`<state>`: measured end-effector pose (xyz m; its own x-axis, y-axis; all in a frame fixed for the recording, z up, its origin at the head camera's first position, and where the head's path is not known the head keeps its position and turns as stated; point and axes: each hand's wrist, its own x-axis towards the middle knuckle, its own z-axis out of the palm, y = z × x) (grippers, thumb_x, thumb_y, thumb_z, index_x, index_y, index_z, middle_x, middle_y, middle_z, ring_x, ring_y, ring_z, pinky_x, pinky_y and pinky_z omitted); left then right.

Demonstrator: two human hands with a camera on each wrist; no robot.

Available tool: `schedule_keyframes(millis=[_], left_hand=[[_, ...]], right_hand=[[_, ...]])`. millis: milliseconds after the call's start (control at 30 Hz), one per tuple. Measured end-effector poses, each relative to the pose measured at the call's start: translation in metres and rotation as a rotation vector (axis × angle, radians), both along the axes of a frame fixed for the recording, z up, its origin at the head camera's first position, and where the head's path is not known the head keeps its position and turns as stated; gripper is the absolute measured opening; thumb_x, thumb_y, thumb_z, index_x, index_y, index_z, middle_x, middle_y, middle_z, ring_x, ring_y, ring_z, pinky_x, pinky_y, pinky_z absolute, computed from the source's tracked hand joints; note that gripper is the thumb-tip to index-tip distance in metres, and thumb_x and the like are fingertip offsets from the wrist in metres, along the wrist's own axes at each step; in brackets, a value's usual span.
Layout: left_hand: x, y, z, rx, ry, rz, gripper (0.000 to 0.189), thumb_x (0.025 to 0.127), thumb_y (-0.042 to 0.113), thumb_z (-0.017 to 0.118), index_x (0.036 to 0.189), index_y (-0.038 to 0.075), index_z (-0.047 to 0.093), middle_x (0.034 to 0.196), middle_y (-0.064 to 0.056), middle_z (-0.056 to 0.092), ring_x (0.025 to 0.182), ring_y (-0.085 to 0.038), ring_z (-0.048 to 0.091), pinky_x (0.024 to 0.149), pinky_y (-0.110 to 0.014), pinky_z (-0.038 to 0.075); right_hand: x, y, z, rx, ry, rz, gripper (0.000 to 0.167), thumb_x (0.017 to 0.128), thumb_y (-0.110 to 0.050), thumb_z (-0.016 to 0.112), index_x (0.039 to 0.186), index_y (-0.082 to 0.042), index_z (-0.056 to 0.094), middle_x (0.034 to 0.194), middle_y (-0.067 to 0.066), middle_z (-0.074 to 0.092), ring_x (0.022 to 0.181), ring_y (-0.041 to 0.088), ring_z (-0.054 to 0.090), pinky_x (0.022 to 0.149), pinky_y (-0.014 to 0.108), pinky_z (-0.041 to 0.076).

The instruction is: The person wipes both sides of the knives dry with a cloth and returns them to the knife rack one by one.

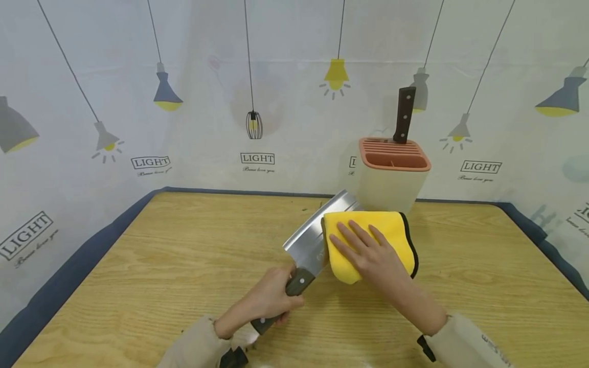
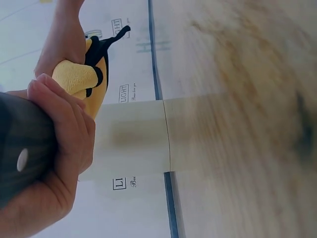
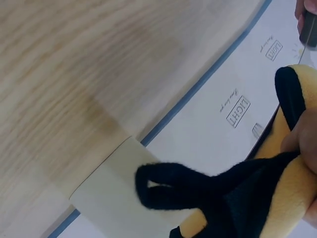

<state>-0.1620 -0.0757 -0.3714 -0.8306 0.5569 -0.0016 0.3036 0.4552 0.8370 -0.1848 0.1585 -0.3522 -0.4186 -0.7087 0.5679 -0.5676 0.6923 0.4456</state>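
My left hand (image 1: pixel 272 295) grips the dark riveted handle of a kitchen cleaver (image 1: pixel 301 243), whose broad steel blade points up and to the right. In the left wrist view, the fingers (image 2: pixel 69 116) wrap round that handle (image 2: pixel 22 148). My right hand (image 1: pixel 375 258) holds a folded yellow cloth (image 1: pixel 395 225) with black edging against the blade, its fingers spread over the top. The cloth covers the blade's right part. From the right wrist, a black loop (image 3: pixel 171 186) of the cloth hangs down, and part of the hand (image 3: pixel 303 141) presses in from below.
Behind the cloth stands a cream knife block (image 1: pixel 386 189) with a slotted orange top (image 1: pixel 393 162). One dark-handled knife (image 1: pixel 404 115) sticks up from it. The wooden table (image 1: pixel 184 245) ends at a white curtain (image 1: pixel 198 102) printed with lamps.
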Motion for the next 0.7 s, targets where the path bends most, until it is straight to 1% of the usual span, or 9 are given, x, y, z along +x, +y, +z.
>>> schedule_keyframes(millis=[100, 167, 300, 400, 433, 600, 700], left_hand=[[0.0, 0.0, -0.001, 0.003, 0.012, 0.002, 0.02, 0.074, -0.001, 0.057, 0.089, -0.002, 0.044, 0.052, -0.002, 0.05, 0.032, -0.006, 0.046, 0.03, -0.027, 0.042], [0.0, 0.001, -0.002, 0.005, 0.019, 0.002, 0.02, 0.075, -0.001, 0.057, 0.09, -0.002, 0.044, 0.053, -0.002, 0.05, 0.032, -0.006, 0.046, 0.031, -0.026, 0.042], [0.0, 0.001, -0.002, 0.015, 0.029, 0.004, 0.019, 0.075, -0.001, 0.056, 0.089, -0.002, 0.044, 0.052, -0.003, 0.051, 0.033, -0.007, 0.047, 0.031, -0.026, 0.042], [-0.001, 0.001, -0.003, 0.024, 0.054, 0.007, 0.016, 0.074, -0.001, 0.055, 0.086, -0.001, 0.044, 0.051, -0.002, 0.051, 0.033, -0.006, 0.047, 0.03, -0.026, 0.042], [-0.001, 0.001, -0.003, 0.027, 0.065, 0.008, 0.015, 0.074, 0.0, 0.055, 0.084, -0.001, 0.045, 0.05, -0.002, 0.051, 0.032, -0.006, 0.047, 0.03, -0.026, 0.042], [-0.003, 0.001, -0.002, 0.017, 0.153, 0.041, 0.011, 0.072, 0.004, 0.057, 0.078, 0.001, 0.048, 0.053, 0.0, 0.052, 0.033, -0.003, 0.046, 0.031, -0.023, 0.041], [-0.003, 0.001, -0.001, 0.008, 0.202, 0.069, 0.01, 0.072, 0.006, 0.059, 0.076, 0.002, 0.051, 0.055, 0.0, 0.053, 0.035, -0.002, 0.046, 0.032, -0.022, 0.041]], right_hand=[[0.003, -0.004, -0.004, 0.011, 0.017, 0.028, 0.056, 0.068, 0.007, 0.064, 0.12, -0.01, 0.055, 0.126, 0.012, 0.05, 0.113, 0.029, 0.049, 0.085, 0.047, 0.044], [0.005, -0.007, -0.005, 0.02, 0.005, 0.041, 0.055, 0.069, 0.005, 0.061, 0.12, -0.011, 0.055, 0.126, 0.012, 0.05, 0.114, 0.029, 0.048, 0.086, 0.047, 0.043], [0.01, -0.01, -0.006, 0.035, -0.034, 0.059, 0.059, 0.067, 0.005, 0.064, 0.123, -0.012, 0.053, 0.128, 0.012, 0.048, 0.117, 0.029, 0.045, 0.089, 0.049, 0.041], [0.012, -0.013, -0.005, 0.046, -0.047, 0.069, 0.062, 0.066, 0.005, 0.066, 0.124, -0.012, 0.051, 0.13, 0.011, 0.047, 0.119, 0.029, 0.043, 0.091, 0.049, 0.039], [0.012, -0.013, -0.005, 0.049, -0.05, 0.076, 0.062, 0.067, 0.005, 0.065, 0.125, -0.012, 0.051, 0.13, 0.011, 0.046, 0.12, 0.029, 0.042, 0.092, 0.049, 0.038], [0.014, -0.014, -0.004, 0.056, -0.047, 0.12, 0.055, 0.072, 0.002, 0.049, 0.126, -0.011, 0.05, 0.131, 0.012, 0.045, 0.121, 0.029, 0.041, 0.093, 0.049, 0.037], [0.014, -0.014, -0.004, 0.06, -0.04, 0.136, 0.055, 0.073, 0.002, 0.047, 0.126, -0.011, 0.049, 0.132, 0.012, 0.044, 0.121, 0.029, 0.041, 0.094, 0.048, 0.037]])
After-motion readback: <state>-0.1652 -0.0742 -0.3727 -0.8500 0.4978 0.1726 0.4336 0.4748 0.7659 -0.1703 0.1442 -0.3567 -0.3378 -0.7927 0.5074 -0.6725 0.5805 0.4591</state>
